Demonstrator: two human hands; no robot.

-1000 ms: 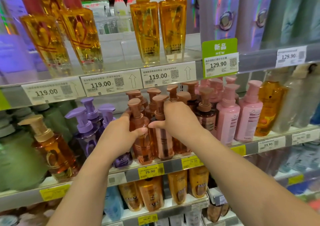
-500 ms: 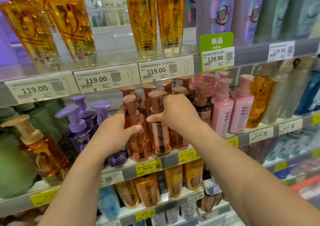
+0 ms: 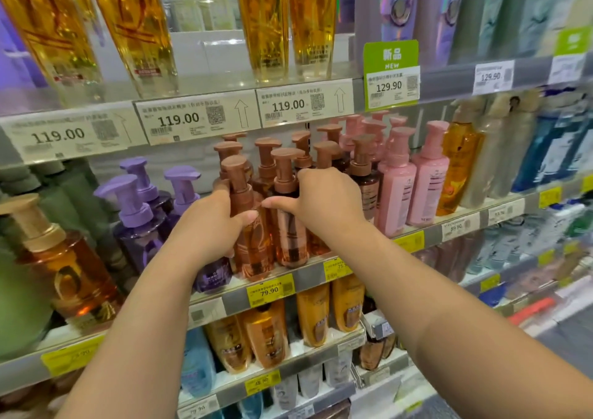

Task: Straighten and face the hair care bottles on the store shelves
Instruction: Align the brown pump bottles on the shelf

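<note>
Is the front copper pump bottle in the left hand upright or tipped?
Upright: the copper pump bottle stands base-down on the shelf edge, gripped by the left hand.

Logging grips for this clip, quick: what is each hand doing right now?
Left hand: fingers curled round the front copper pump bottle.
Right hand: grips the neighbouring copper pump bottle to its right.

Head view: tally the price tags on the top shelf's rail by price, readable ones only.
119.00 tags: 3
129.90 tags: 2
Total: 5
One more tag at the right edge is too blurred to read and is not counted.
</note>
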